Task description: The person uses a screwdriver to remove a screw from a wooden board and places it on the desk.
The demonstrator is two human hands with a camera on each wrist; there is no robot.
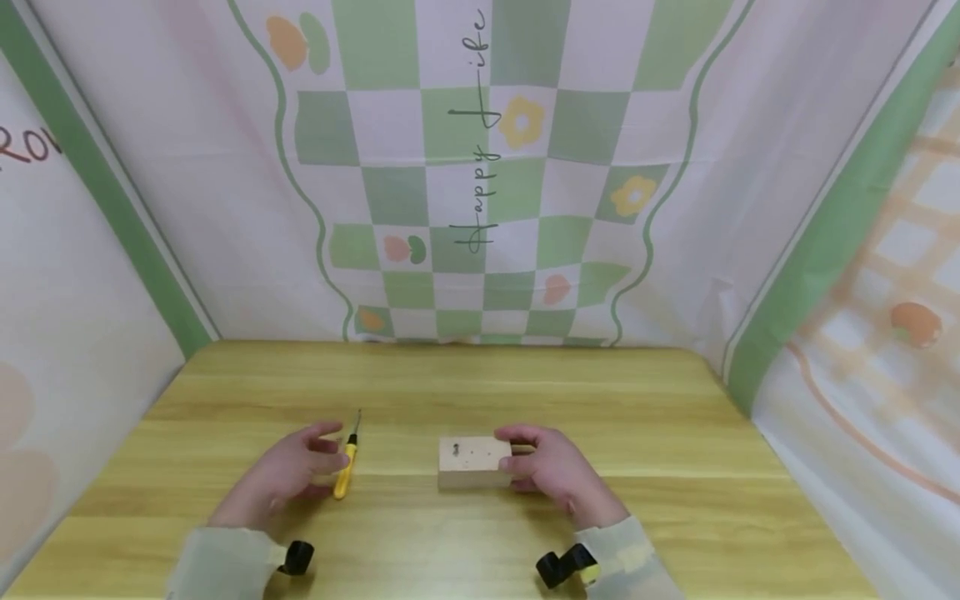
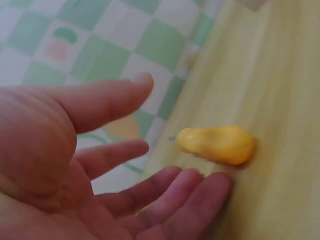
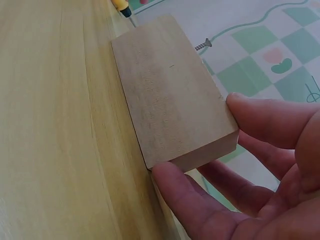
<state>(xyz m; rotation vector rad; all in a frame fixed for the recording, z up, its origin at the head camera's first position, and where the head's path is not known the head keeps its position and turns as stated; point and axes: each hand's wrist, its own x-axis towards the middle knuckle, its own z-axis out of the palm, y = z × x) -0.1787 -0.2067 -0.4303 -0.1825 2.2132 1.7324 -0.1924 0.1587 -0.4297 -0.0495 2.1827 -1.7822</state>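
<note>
A pale wooden block [image 1: 474, 478] lies on the table, and a screw [image 3: 204, 45] sticks partway out of its upper face. Small dark holes dot that face in the head view. My right hand [image 1: 546, 465] holds the block's right end between thumb and fingers. To the left, a screwdriver [image 1: 346, 473] with a yellow handle and a black collar points its thin shaft away from me. Beside its handle is my left hand [image 1: 294, 467], thumb and fingers spread apart. In the left wrist view the yellow handle [image 2: 217, 145] sits just beyond the fingertips.
The wood-grain table [image 1: 420, 550] ends at the back against a green-and-white checked curtain [image 1: 457, 192]. Fabric walls also stand at the left and right. A small black wrist camera [image 1: 298, 557] juts from the left sleeve, another [image 1: 558, 568] from the right sleeve.
</note>
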